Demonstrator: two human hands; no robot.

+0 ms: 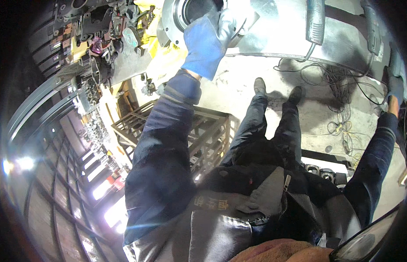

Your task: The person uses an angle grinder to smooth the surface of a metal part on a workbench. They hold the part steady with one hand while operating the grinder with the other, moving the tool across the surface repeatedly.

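Observation:
My left hand [208,43], in a blue knitted glove with a grey coated palm, is at the front of the metal bench. Its fingers are closed on a thin, dark grey flat piece [248,27] that juts out on the right. Just behind and left of this hand sits a round metal flanged part [170,19] with a wide dark bore; the glove covers some of its rim. At the far right edge, my gloved right hand [394,85] is beside the bench end, dark and distorted. What its fingers do is hidden.
Two corded hand power tools [315,24] [372,30] lie on the bench [273,37]. Tangled cables [337,81] hang to the floor. A metal-frame rack [208,131] stands left of my legs. Yellow plastic sheeting [166,59] and assorted metal parts [94,26] fill the left.

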